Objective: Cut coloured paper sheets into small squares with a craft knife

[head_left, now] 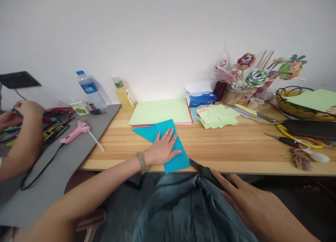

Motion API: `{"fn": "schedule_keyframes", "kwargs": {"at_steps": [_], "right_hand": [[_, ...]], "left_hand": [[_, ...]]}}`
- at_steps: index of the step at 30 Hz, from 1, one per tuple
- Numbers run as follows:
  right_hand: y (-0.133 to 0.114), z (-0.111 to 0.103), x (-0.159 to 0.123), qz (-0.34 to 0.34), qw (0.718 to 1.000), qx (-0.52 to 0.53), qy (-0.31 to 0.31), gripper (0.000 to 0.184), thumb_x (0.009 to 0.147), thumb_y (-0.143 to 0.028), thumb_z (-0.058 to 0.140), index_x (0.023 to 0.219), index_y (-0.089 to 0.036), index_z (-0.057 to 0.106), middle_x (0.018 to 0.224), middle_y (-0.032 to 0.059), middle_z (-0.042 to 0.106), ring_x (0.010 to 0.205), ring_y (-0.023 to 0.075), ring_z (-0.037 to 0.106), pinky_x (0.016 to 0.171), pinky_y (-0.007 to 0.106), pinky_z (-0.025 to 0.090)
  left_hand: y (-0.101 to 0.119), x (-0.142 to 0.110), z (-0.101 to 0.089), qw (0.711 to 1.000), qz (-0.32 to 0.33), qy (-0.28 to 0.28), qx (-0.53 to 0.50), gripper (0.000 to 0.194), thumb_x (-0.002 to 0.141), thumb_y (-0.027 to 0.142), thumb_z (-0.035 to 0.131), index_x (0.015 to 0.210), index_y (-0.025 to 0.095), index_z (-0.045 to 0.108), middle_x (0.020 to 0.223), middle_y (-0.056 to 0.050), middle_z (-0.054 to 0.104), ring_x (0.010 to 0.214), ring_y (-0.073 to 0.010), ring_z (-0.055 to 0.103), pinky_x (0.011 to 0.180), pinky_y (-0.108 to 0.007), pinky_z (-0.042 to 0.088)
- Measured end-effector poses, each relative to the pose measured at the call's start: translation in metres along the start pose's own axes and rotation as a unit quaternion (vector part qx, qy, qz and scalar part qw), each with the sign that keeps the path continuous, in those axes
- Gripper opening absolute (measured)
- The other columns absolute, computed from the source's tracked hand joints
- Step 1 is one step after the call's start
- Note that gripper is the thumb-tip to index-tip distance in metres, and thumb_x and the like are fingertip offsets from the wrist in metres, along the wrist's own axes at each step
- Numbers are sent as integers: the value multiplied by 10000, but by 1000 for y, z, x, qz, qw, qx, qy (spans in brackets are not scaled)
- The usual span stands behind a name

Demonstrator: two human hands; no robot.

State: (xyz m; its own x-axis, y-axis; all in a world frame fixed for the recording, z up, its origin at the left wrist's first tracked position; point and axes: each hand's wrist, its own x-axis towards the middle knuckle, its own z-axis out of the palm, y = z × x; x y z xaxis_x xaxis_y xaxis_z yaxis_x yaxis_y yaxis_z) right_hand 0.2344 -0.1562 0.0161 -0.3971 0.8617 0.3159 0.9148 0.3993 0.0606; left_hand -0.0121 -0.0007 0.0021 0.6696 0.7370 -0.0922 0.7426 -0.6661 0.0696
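My left hand (pixel 163 149) lies flat with fingers spread on a blue sheet of paper (pixel 175 163), pressing it to the wooden table. The sheet is folded, with a pointed flap reaching out to the left. In my right hand (pixel 252 196) is a utility knife (pixel 210 175) with a dark green handle. Its grey blade points up and left at the table's front edge, close to the paper's lower right corner; whether it touches the paper I cannot tell.
Behind the blue sheet lies a stack of light green paper (pixel 161 110). Green paper slips (pixel 217 116), a tissue pack (pixel 201 99) and paper flowers (pixel 257 77) stand right. On the left are a yellow drink bottle (pixel 124 96), a pink glue gun (pixel 76 132) and another person's hands (pixel 28 109).
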Motion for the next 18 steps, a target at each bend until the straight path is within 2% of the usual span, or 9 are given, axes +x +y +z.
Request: {"fn": "schedule_keyframes", "kwargs": {"at_steps": [3,8,13,18], "right_hand": [[-2,-8,0,-57,998,-21,-2,405,927,-231,272,1273,-147,466,882,98,654,551,159,642,439,265,527],[-6,-12,-3,-68,997,-37,17,404,932,-211,240,1256,-147,473,803,79,655,523,172,643,375,264,501],[-8,-10,-8,-85,996,-25,20,406,946,-231,207,1262,-179,457,770,42,639,505,145,638,373,237,489],[-6,-9,-2,-106,993,-42,27,418,940,-197,186,1231,-162,484,800,69,652,559,153,657,403,240,507]], "left_hand": [[0,0,0,1000,-1,2,-2,776,880,643,82,1441,111,149,1513,-162,61,1393,-278,2,1064,-566,127],[0,-1,0,1000,-2,5,-5,764,886,633,79,1442,113,149,1513,-161,58,1392,-284,6,1068,-558,128],[-1,0,2,1000,1,6,-5,779,883,638,83,1440,98,152,1509,-179,56,1388,-307,10,1062,-570,129],[-4,1,4,1000,8,4,-8,763,887,634,94,1446,116,124,1509,-174,44,1389,-299,12,1063,-566,125]]}}
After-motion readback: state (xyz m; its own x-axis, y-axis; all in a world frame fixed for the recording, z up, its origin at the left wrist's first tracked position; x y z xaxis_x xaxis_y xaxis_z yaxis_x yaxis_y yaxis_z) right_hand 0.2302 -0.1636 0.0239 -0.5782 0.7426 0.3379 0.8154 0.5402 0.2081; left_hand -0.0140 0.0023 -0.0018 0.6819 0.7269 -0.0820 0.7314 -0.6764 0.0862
